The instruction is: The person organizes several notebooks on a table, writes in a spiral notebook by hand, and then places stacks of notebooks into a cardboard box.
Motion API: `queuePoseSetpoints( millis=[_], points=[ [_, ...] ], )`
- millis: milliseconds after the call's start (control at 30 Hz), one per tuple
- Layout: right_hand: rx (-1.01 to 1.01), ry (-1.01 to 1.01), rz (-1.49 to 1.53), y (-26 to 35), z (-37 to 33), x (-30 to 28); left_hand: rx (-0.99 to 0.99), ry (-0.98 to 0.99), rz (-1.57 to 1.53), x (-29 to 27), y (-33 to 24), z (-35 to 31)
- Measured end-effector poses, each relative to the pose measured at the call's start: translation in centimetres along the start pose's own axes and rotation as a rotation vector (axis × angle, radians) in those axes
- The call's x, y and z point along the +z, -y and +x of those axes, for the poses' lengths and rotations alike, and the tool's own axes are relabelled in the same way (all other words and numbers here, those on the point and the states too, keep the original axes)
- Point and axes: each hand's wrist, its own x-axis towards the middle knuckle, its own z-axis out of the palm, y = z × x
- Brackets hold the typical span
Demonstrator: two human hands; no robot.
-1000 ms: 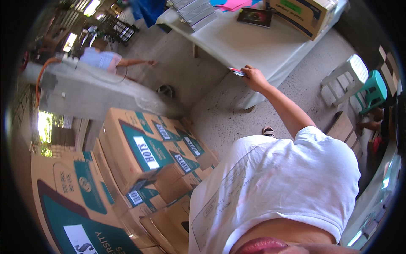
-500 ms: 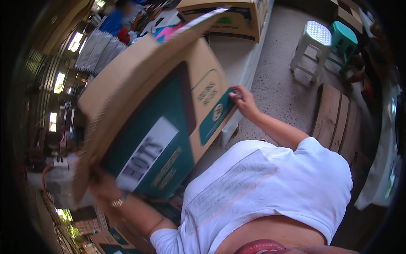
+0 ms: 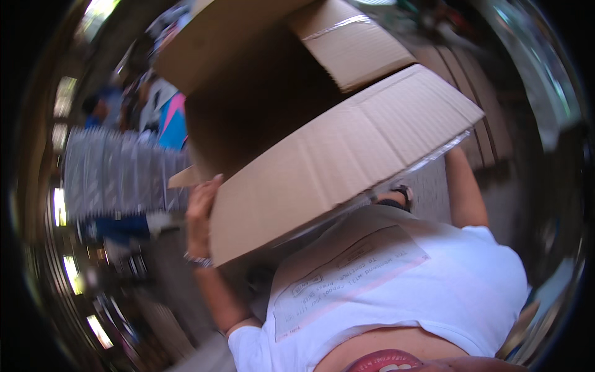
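A large brown cardboard box (image 3: 347, 158) is held up in front of my body, tilted, with its flaps folded outward. Its mouth faces up toward me, and the inside is too dark to make out. Clear tape shows along the near flap's fold and on the far right flap. My left hand (image 3: 200, 211) grips the box at its left corner, fingers closed over the edge; a metal bracelet circles that wrist. On the other side my right forearm (image 3: 466, 192) reaches up behind the near flap, which hides my right hand and its fingers.
Left of the box stands a row of translucent plastic packs (image 3: 118, 173). Beyond are a pink and blue item (image 3: 173, 121) and a blurred person in blue (image 3: 99, 113). A slatted wooden bench (image 3: 486, 124) is at right. A sandalled foot (image 3: 404, 196) shows below the box.
The box has turned from showing its printed green side to showing its open mouth and flaps, and has swung rightward. The view has turned too; the table and stools are no longer seen.
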Motion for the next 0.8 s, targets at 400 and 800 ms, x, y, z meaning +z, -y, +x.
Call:
queuePoseSetpoints(
  millis=[400,800],
  points=[
    [0.196,-0.516,-0.469,6.3,-19.6,-7.8,0.42,0.61,-0.203,-2.1,-1.8,5.2],
    [0.184,-1.593,-1.024,23.8,-52.9,-11.2,0.438,0.352,-0.027,1.3,-0.8,6.2]
  ],
)
